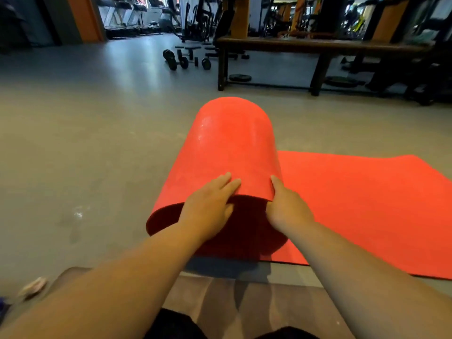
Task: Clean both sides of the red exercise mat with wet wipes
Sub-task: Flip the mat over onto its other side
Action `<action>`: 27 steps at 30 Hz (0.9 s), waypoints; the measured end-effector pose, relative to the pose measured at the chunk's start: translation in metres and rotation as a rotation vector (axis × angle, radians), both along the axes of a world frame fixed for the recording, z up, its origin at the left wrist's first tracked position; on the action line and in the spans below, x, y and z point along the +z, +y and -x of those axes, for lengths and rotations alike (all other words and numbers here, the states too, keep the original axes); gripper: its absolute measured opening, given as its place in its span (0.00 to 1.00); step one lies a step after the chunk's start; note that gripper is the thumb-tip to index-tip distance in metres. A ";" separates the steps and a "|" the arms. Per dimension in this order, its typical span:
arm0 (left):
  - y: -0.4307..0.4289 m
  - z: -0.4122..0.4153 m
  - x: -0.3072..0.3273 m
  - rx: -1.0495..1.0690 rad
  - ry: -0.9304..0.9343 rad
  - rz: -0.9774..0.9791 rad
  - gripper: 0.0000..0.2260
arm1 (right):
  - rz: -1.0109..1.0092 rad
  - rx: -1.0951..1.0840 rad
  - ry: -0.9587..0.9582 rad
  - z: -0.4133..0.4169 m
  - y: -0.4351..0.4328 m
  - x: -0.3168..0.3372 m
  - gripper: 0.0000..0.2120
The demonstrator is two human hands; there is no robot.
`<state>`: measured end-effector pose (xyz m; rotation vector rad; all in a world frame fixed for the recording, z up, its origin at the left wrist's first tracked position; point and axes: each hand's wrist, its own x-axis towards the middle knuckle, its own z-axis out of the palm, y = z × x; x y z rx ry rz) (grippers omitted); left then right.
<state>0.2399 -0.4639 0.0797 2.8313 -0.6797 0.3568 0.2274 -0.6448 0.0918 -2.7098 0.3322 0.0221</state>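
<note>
**A:** What sort of room is it, seen from the head camera?

**B:** A gym. There's a smooth grey floor (85,143) with a dull sheen. Black round-ended dumbbells (186,61) lie on it farther off, with a long dark bench (318,45) to their right and treadmills (122,18) at the far left.

**A:** And the mat?

**B:** The red foam exercise mat (232,143) lies on the floor. It is flat on the right, and its left part is curled up into a tall open arch straight ahead of the person.

**A:** Where are the hands?

**B:** Both are at the arch's near edge. The left hand (208,206) has its fingers flat on top and the thumb tucked under, pinching the edge. The right hand (288,209) grips the edge just beside it, forefinger stretched along the outside.

**A:** What's the surface of the mat like?

**B:** Matte and faintly scuffed on the outer curve, and dark with shadow inside.
</note>
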 end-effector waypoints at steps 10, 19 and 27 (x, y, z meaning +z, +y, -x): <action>0.075 0.002 -0.029 0.461 0.635 0.794 0.31 | 0.347 -0.096 0.077 -0.002 -0.041 0.030 0.38; -0.014 -0.002 -0.033 0.154 0.131 0.475 0.26 | 0.487 0.091 0.027 -0.023 -0.015 0.047 0.28; -0.058 -0.012 -0.057 0.153 0.592 0.330 0.44 | 0.458 -0.295 0.200 0.007 -0.153 -0.004 0.30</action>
